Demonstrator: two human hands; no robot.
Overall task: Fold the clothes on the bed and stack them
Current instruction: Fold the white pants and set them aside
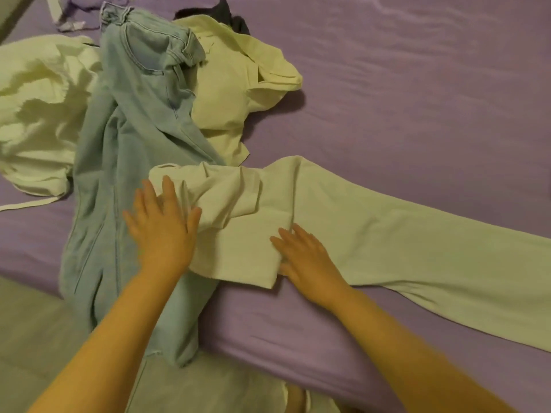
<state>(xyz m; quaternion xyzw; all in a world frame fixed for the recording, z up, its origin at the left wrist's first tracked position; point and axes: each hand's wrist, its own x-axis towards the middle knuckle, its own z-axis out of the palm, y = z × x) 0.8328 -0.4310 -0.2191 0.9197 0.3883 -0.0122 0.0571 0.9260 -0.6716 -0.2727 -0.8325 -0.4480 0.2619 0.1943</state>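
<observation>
Pale cream trousers point(387, 242) lie stretched across the purple bed point(417, 99), the leg running off to the right and the rumpled waist part at centre. My left hand point(162, 225) lies flat with straight fingers on the left end of the trousers, where they overlap light blue jeans point(134, 138). My right hand point(307, 257) presses flat on the trousers beside a folded-over flap near the bed's front edge. Neither hand grips the cloth.
A yellow shirt point(232, 93) lies crumpled behind the jeans, with a dark garment point(229, 13) behind it. A pale crumpled garment point(38, 114) with a loose strap covers the left. The jeans hang over the bed's front edge toward the floor point(35, 329).
</observation>
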